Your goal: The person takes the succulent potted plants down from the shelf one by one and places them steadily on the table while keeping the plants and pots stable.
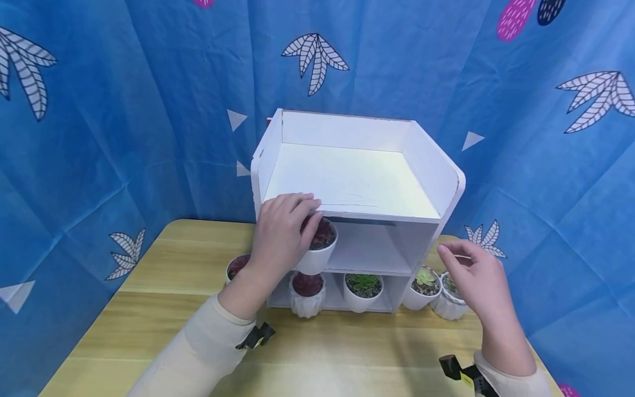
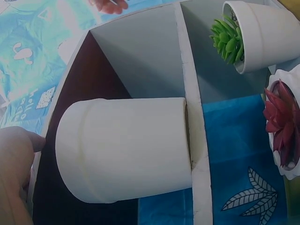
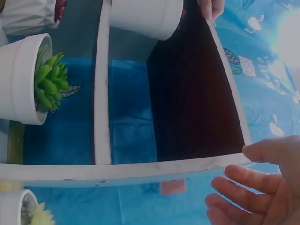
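My left hand (image 1: 284, 229) is at the front edge of the top board of a white shelf unit (image 1: 347, 179), its fingers loosely bent over that edge. Just beside it, a white pot (image 1: 317, 259) with a dark red plant stands on the middle board. In the left wrist view this pot (image 2: 124, 150) is apart from the visible part of the hand (image 2: 16, 171). To the right of the unit, my right hand (image 1: 478, 281) hovers with nothing in it. Its fingers (image 3: 248, 197) are spread loosely beside the side panel in the right wrist view.
On the lowest level stand a ribbed white pot (image 1: 307, 303) with a red plant and a white pot (image 1: 363, 300) with a green succulent. Two potted succulents, one smooth (image 1: 421, 295) and one ribbed (image 1: 450, 306), are right of the unit. Another red-planted pot (image 1: 236, 264) is left.
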Demonstrator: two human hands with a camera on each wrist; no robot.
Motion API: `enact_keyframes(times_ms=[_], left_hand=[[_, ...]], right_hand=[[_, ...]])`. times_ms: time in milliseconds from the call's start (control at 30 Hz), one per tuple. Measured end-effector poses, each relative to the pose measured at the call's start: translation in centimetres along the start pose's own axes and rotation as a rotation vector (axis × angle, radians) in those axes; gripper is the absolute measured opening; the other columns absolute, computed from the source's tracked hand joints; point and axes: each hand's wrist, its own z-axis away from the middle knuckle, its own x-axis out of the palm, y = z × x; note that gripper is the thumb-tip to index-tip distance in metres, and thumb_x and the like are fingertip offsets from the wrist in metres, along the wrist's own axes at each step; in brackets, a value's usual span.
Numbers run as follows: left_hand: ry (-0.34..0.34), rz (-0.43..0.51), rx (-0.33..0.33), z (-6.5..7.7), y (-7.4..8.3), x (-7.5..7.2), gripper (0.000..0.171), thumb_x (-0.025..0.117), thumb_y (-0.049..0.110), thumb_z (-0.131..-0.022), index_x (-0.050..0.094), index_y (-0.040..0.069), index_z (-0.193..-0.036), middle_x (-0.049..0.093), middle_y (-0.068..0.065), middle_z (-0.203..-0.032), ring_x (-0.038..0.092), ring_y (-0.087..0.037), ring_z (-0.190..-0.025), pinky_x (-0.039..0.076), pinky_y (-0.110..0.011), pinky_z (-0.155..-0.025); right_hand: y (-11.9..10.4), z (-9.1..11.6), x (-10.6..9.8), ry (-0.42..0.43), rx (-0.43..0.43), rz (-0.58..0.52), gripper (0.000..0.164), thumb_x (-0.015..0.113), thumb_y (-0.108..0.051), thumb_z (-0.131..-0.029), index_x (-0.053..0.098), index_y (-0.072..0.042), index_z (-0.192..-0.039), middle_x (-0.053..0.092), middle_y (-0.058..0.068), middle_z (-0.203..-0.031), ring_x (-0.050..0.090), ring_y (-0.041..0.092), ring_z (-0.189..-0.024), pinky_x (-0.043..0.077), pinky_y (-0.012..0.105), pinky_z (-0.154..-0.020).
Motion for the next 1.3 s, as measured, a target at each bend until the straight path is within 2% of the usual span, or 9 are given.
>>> enact_keyframes(times_ms=[200, 600, 700, 833, 1000, 1133, 1300], left_hand=[[0.002, -0.001, 0.0, 0.0, 0.1, -0.1, 0.03, 0.063, 0.035, -0.086, 0.064, 0.02, -0.112, 0.062, 0.001, -0.115, 0.053, -0.017, -0.109, 0.04, -0.038, -0.091], [0.014, 0.011, -0.004, 0.1, 0.1, -0.1, 0.03, 0.066, 0.031, -0.084, 0.065, 0.019, -0.112, 0.062, 0.001, -0.113, 0.054, -0.018, -0.108, 0.04, -0.038, -0.09], [0.016, 0.012, -0.005, 0.2, 0.0, -0.1, 0.03, 0.066, 0.031, -0.084, 0.065, 0.019, -0.111, 0.062, 0.001, -0.113, 0.054, -0.017, -0.108, 0.04, -0.038, -0.09], [0.019, 0.01, -0.003, 0.2, 0.0, -0.1, 0.03, 0.066, 0.031, -0.084, 0.065, 0.019, -0.111, 0.063, 0.001, -0.113, 0.054, -0.018, -0.108, 0.04, -0.038, -0.09], [0.009, 0.003, -0.005, 0.1, -0.1, -0.2, 0.03, 0.063, 0.034, -0.086, 0.065, 0.019, -0.112, 0.062, 0.001, -0.114, 0.054, -0.018, -0.108, 0.04, -0.037, -0.09], [0.007, 0.001, -0.009, 0.0, 0.0, -0.2, 0.03, 0.063, 0.033, -0.086, 0.065, 0.02, -0.112, 0.062, 0.001, -0.114, 0.053, -0.017, -0.109, 0.039, -0.037, -0.09], [-0.001, 0.0, -0.01, 0.0, 0.1, -0.1, 0.03, 0.062, 0.035, -0.087, 0.065, 0.02, -0.112, 0.062, 0.002, -0.115, 0.053, -0.017, -0.109, 0.039, -0.037, -0.091]], right_hand=[[-0.7, -0.1, -0.2, 0.014, -0.031, -0.001, 0.041, 0.051, -0.042, -0.092, 0.064, -0.008, -0.11, 0.063, 0.012, -0.106, 0.061, 0.031, -0.096, 0.05, 0.047, -0.078], [-2.5, -0.3, -0.2, 0.041, -0.054, -0.023, 0.038, 0.052, -0.043, -0.091, 0.064, -0.012, -0.109, 0.063, 0.007, -0.106, 0.06, 0.027, -0.097, 0.051, 0.047, -0.078], [-2.9, -0.4, -0.1, 0.05, -0.063, -0.018, 0.037, 0.052, -0.044, -0.09, 0.064, -0.014, -0.108, 0.063, 0.005, -0.107, 0.06, 0.025, -0.096, 0.053, 0.03, -0.074], [-3.6, -0.6, -0.1, 0.068, -0.079, -0.012, 0.036, 0.053, -0.044, -0.09, 0.065, -0.015, -0.108, 0.063, 0.004, -0.108, 0.059, 0.023, -0.096, 0.043, 0.011, -0.067], [-4.4, -0.8, -0.1, 0.11, -0.133, -0.026, 0.032, 0.056, -0.039, -0.09, 0.066, -0.014, -0.107, 0.064, 0.003, -0.105, 0.059, 0.02, -0.095, 0.041, 0.01, -0.071], [-4.9, -1.2, 0.1, 0.15, -0.193, -0.049, 0.027, 0.059, -0.035, -0.089, 0.067, -0.014, -0.105, 0.064, 0.0, -0.102, 0.058, 0.013, -0.094, 0.038, 0.009, -0.078], [-5.3, -1.5, 0.4, 0.188, -0.268, -0.083, 0.02, 0.062, -0.028, -0.088, 0.068, -0.016, -0.102, 0.064, -0.003, -0.099, 0.055, 0.003, -0.091, 0.041, 0.012, -0.079]])
